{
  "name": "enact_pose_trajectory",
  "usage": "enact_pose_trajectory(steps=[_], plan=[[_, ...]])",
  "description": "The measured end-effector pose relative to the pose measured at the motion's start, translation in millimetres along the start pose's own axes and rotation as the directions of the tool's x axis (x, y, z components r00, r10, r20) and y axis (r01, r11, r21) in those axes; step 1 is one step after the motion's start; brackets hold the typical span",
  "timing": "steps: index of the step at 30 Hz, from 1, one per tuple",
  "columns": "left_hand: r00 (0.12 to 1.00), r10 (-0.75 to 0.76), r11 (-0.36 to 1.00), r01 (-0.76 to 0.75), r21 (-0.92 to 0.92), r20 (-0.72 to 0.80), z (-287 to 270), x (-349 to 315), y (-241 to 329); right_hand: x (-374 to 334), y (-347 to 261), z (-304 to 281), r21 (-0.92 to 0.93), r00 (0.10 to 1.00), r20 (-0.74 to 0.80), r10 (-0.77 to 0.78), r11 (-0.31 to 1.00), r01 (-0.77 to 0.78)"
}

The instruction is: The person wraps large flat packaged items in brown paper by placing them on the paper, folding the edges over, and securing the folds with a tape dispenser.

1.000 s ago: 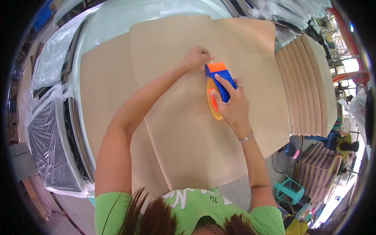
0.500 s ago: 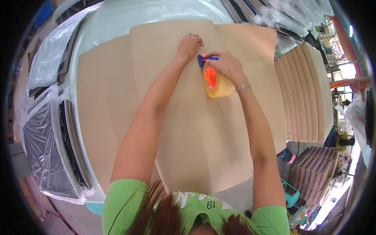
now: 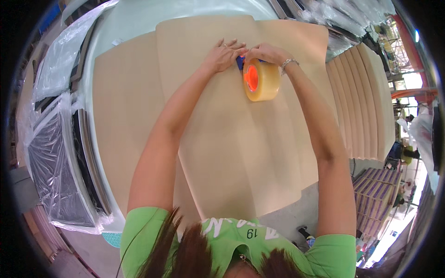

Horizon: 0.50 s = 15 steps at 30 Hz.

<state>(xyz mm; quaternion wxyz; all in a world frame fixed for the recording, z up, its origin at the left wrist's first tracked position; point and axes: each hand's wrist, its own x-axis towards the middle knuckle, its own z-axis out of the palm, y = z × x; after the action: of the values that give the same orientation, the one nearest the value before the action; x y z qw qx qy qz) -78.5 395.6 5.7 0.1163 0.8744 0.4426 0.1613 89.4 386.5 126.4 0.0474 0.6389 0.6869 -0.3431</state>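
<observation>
Large tan cardboard sheets (image 3: pixel 208 153) lie overlapped before me. My right hand (image 3: pixel 268 53) is closed on a tape dispenser (image 3: pixel 240 61) with a blue head, carrying a big roll of clear yellowish tape (image 3: pixel 266 83) on an orange hub. The dispenser head rests at the cardboard, close to an overlap edge. Beside it, my left hand (image 3: pixel 225 54) lies flat on the sheet with its fingers spread, their tips close to the dispenser head. Any tape strip under the hands is hidden.
A pale smooth table surface (image 3: pixel 185 8) shows beyond the cardboard. Plastic-wrapped dark panels (image 3: pixel 62 162) stand along the left. To the right is a stack of folded tan cardboard (image 3: pixel 361 106), and a striped stack (image 3: pixel 378 199) stands lower down.
My left hand has opened from a pinch and flattened onto the cardboard. The right hand has carried the dispenser slightly up and closer to the left fingers.
</observation>
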Motion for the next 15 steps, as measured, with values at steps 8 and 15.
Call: enact_pose_trajectory(steps=[8,15], plan=[[1.0,-0.019,1.0,0.019,0.025,0.007,7,1,-5,-160,84,71,0.305,0.961,0.261,-0.088,0.952,0.004],[0.993,-0.096,0.994,0.099,0.042,-0.065,16,-1,-12,-330,88,123,-0.166,0.92,0.212,0.33,0.94,-0.298]])
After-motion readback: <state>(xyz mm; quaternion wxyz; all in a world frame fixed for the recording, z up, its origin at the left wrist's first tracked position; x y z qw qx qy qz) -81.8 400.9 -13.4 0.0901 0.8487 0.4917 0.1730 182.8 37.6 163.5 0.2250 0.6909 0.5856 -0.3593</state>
